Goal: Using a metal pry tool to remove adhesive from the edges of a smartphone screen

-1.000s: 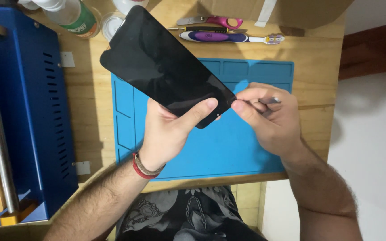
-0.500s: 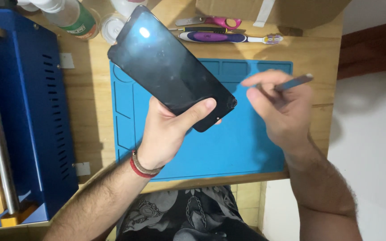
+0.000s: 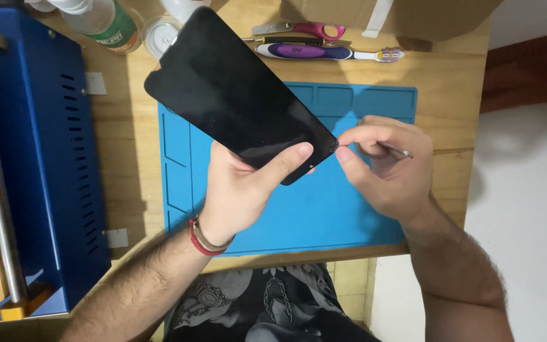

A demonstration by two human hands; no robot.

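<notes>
Right hand (image 3: pixel 384 168) back at black screen (image 3: pixel 238 95) corner, pinching; left grip (image 3: pixel 248 187) clasped beneath.

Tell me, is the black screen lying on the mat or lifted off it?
Lifted. The left hand holds the black screen tilted above the blue mat, thumb across its lower edge; the right hand touches its corner.

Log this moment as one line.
left hand: holds black screen panel | right hand: pinches panel corner, holds thin metal tool | below: blue mat
</notes>
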